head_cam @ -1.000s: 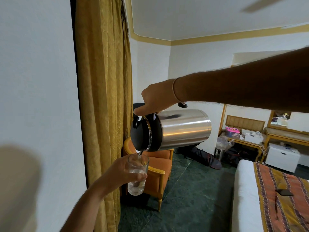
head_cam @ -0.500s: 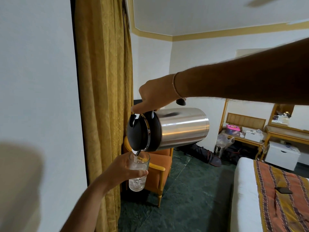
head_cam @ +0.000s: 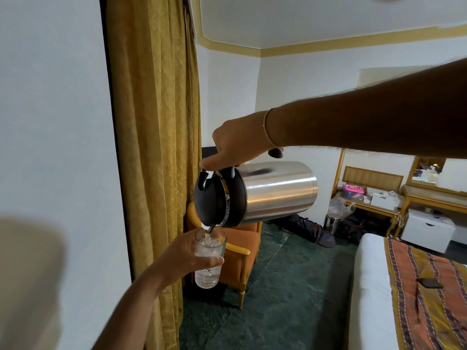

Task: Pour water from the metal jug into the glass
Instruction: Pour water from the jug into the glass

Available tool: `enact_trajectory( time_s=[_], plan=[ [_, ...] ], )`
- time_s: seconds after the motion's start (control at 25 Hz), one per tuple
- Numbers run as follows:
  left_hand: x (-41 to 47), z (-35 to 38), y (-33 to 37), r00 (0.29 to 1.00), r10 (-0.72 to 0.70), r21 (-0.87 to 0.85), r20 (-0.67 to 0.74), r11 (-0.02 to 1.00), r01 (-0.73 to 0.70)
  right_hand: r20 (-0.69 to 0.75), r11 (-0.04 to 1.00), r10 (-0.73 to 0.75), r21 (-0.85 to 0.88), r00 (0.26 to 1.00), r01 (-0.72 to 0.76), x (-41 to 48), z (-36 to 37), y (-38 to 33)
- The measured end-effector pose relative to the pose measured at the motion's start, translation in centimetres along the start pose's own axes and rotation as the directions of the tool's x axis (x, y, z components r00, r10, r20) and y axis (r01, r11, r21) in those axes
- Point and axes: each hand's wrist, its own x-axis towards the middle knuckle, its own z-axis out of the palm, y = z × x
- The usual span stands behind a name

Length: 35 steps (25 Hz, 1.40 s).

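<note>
The metal jug [head_cam: 275, 192] is steel with a black lid and lies tipped on its side in the air, spout facing left and down. My right hand [head_cam: 233, 145] grips its handle from above, thumb pressing the lid lever. A thin stream of water runs from the spout into the clear glass [head_cam: 209, 258] right below it. My left hand [head_cam: 185, 258] is wrapped around the upright glass, which is roughly two thirds full of bubbling water.
A gold curtain [head_cam: 154, 147] and white wall stand close on the left. Behind the glass is an orange armchair [head_cam: 242, 251] on a dark green floor. A bed [head_cam: 404, 294] with a striped cover lies at the right. A desk and a white box stand at the back right.
The water level in the glass has risen. Jug and glass have stayed in nearly the same place while the stream keeps running.
</note>
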Motion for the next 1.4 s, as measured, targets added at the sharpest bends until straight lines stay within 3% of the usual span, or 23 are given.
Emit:
enact_trajectory(
  time_s=[0.16,0.56,0.96,1.12,1.4],
  plan=[
    [0.3,0.2,-0.1,1.000,-0.001,-0.013,0.004,1.000,0.001,-0.092,0.998,0.016,-0.059,0.996,-0.022,-0.4,0.7,0.3],
    [1.1,0.2,-0.7,1.000,-0.010,0.008,-0.018,1.000,0.010,-0.013,1.000,0.010,0.004,1.000,-0.010,-0.6,1.1,1.2],
    [0.4,-0.5,-0.2,0.998,-0.052,-0.001,-0.040,0.999,0.052,0.043,0.936,0.114,0.329,0.993,-0.122,-0.8,4.7,4.0],
    [-0.3,-0.5,-0.2,0.996,-0.073,-0.043,-0.060,0.997,0.071,0.058,0.773,0.147,0.617,0.987,-0.151,-2.7,6.8,5.1],
    [-2.1,0.6,-0.5,0.991,-0.077,-0.057,-0.107,0.996,0.071,-0.032,0.438,0.292,0.893,0.956,-0.104,-8.4,13.2,4.7]
  ],
)
